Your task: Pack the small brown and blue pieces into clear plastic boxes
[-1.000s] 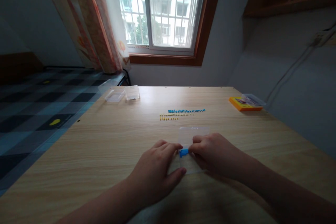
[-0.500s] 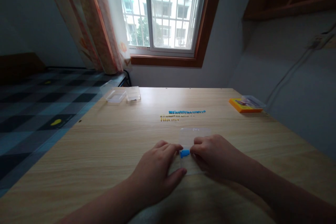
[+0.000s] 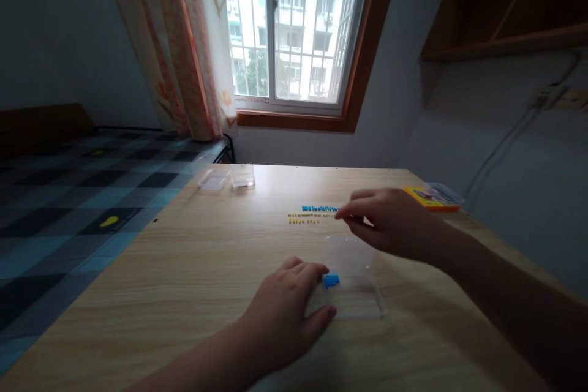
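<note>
My left hand (image 3: 285, 309) lies on the wooden table (image 3: 184, 269) with its fingertips on the left edge of a clear plastic tray (image 3: 353, 282). A small cluster of blue pieces (image 3: 331, 280) sits in the tray beside those fingertips. My right hand (image 3: 390, 220) hovers farther back, thumb and forefinger pinched at the right end of a row of blue pieces (image 3: 318, 208). Whether a piece is between the fingers I cannot make out. A shorter row of yellow pieces (image 3: 303, 218) lies just in front of the blue row.
Two clear plastic boxes (image 3: 227, 177) stand at the table's far left corner. An orange box with a clear lid (image 3: 432, 196) lies at the far right by the wall. A bed with a checked cover (image 3: 82, 196) is to the left, and a window (image 3: 294, 30) is behind.
My right hand has left the blue cluster in the tray and moved back to the row of blue pieces. The left hand has stayed at the tray. The view has tilted a little.
</note>
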Available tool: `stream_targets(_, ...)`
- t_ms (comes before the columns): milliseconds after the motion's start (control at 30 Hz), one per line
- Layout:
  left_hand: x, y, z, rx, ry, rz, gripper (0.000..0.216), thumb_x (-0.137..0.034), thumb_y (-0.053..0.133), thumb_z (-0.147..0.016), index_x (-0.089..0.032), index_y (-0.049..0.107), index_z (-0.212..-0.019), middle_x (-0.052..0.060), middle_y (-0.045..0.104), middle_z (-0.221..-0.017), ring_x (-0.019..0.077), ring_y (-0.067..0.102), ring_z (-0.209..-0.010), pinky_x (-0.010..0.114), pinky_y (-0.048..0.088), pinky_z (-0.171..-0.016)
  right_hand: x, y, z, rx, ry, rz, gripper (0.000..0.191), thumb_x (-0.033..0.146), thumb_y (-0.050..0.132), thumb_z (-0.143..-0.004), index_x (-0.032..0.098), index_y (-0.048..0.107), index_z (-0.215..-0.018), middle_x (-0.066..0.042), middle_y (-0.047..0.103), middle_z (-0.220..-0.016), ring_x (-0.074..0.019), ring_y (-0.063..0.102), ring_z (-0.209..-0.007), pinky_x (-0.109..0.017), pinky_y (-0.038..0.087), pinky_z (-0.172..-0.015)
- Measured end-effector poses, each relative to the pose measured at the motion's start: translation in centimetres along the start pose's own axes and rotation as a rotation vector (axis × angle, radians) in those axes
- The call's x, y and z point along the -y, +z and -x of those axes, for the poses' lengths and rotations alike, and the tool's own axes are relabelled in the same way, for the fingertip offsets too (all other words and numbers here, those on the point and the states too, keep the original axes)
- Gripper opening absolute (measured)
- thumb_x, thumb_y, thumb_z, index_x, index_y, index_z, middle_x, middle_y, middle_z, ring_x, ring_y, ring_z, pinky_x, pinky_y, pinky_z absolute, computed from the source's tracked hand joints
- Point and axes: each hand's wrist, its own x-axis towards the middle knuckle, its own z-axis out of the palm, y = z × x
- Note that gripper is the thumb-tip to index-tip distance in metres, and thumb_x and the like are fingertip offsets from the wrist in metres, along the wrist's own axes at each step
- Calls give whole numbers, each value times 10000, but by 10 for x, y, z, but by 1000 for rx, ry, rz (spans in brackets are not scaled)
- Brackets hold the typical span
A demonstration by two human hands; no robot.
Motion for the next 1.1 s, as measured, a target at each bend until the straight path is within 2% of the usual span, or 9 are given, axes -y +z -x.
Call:
stream_targets(100, 0, 0, 0, 0, -8, -1, 393, -285, 671, -788, -214, 614, -1170, 67, 691, -1090, 276, 594, -1056, 451, 491, -933, -24, 17, -49, 157, 73, 51, 243, 215, 591, -870, 245, 778, -1023, -26, 731, -946, -139, 615, -787, -246, 386, -670)
stream_targets(167, 1, 1, 1, -8, -1, 4, 398, -287, 673, -788, -214, 611, -1174, 66, 690, -1094, 275, 593, -1057, 452, 492, -933, -37, 35, -78, 274, 126, 51, 239, 212, 599, -864, 222, 786, -1013, -33, 745, -942, -133, 621, -778, -239, 399, -674)
stream_targets(333, 3, 2, 1, -23, 2, 14, 384, -297, 676, -787, -216, 618, -1158, 66, 692, -1067, 282, 597, -1032, 450, 503, -898, -48, 74, -118, 376, 162, 76, 224, 225, 631, -842, 181, 794, -990, -52, 765, -908, -150, 651, -780, -233, 404, -630)
stream_targets(467, 2, 2, 0, -30, -4, 39, 378, -301, 688, -784, -220, 627, -1148, 58, 692, -1068, 273, 596, -1036, 433, 502, -903, -49, 90, -133, 453, 184, 111, 208, 263, 658, -860, 187, 771, -1017, -50, 756, -941, -167, 666, -834, -251, 460, -694)
stream_targets(633, -1, 0, -1, -14, -22, 47, 371, -305, 696, -783, -204, 638, -1135, 67, 703, -1081, 280, 594, -1052, 435, 500, -909, -53, 102, -142, 583, 197, 149, 260, 377, 620, -941, 154, 675, -1062, -61, 689, -1058, -193, 656, -927, -391, 543, -839)
stream_targets(700, -1, 0, -1, -18, -22, 45, 379, -310, 698, -784, -200, 638, -1141, 67, 704, -1083, 282, 594, -1054, 439, 501, -908, -53, 105, -144, 610, 198, 161, 261, 370, 605, -953, 159, 658, -1096, -68, 666, -1114, -203, 647, -968, -403, 545, -859)
stream_targets(900, 0, 2, 1, -32, -11, 48, 387, -320, 707, -781, -200, 639, -1143, 64, 702, -1076, 281, 597, -1051, 441, 504, -909, -51, 109, -148, 609, 197, 182, 288, 352, 598, -959, 168, 626, -1179, -85, 629, -1201, -220, 629, -1025, -421, 542, -877)
stream_targets(1100, 1, 2, 1, -36, -12, 45, 385, -320, 706, -780, -210, 638, -1143, 59, 701, -1078, 281, 597, -1044, 444, 501, -913, -51, 108, -150, 621, 193, 195, 287, 358, 596, -960, 167, 630, -1171, -83, 633, -1191, -217, 632, -1015, -417, 544, -871)
